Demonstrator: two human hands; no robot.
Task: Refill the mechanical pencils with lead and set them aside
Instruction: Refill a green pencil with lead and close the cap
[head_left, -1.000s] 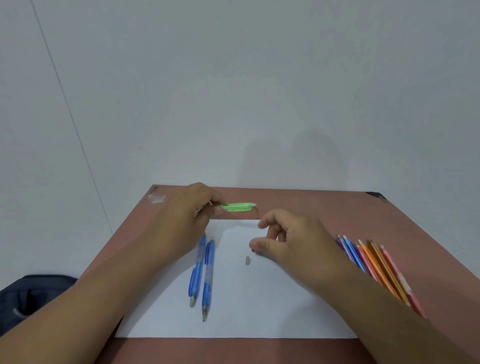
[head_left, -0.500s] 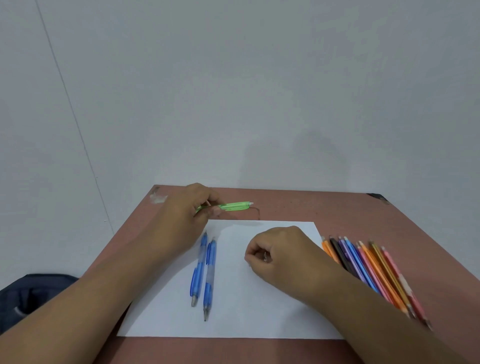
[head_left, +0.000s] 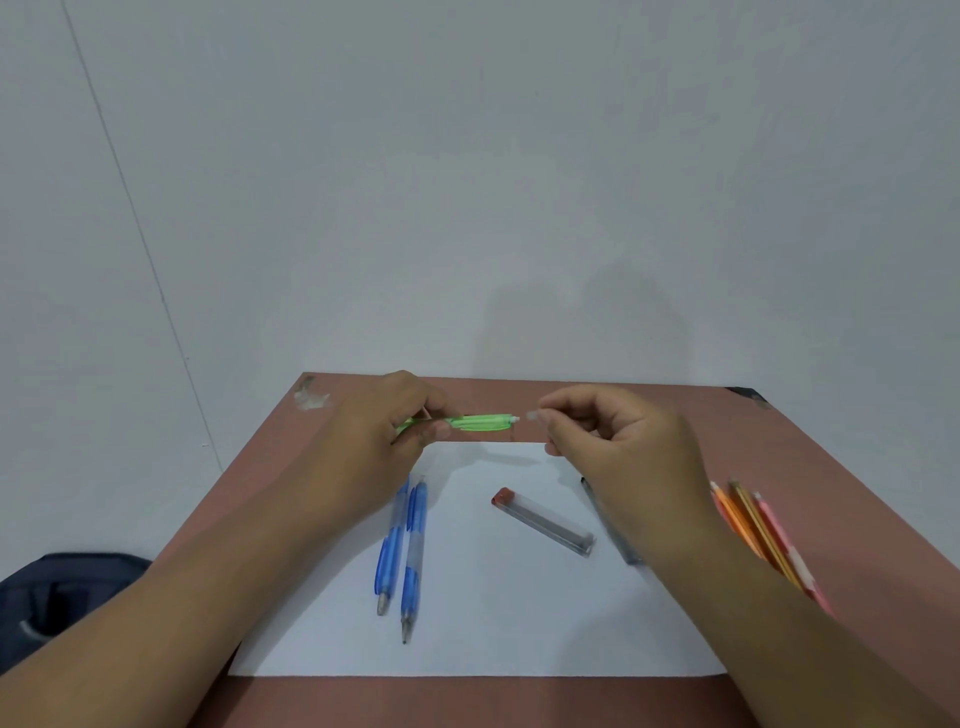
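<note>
My left hand (head_left: 363, 441) has a grip round the green pencil (head_left: 480, 422), held level over the table's (head_left: 779, 457) far edge, open end pointing right. My right hand (head_left: 618, 447) pinches the cap (head_left: 534, 415) just beside that end, in line.

A green mechanical pencil (head_left: 480, 422) is held level above the far edge of the counter (head_left: 810, 467), gripped at its left end by the left hand (head_left: 374, 447). A small pale cap (head_left: 533, 415) is pinched between the fingertips of the right hand (head_left: 628, 457), just beside the pencil's right end and apart from it. A white sheet of paper (head_left: 493, 623) is spread over the middle of the counter. Two blue mechanical pencils (head_left: 402, 551) are laid side by side on the sheet's left part, tips toward the near edge. A clear lead case (head_left: 543, 521) with a red cap is laid slantwise at the sheet's middle. A dark pencil (head_left: 605, 514) is partly hidden behind the right wrist. Coloured pencils (head_left: 758, 535) are gathered near the counter's right edge.
</note>
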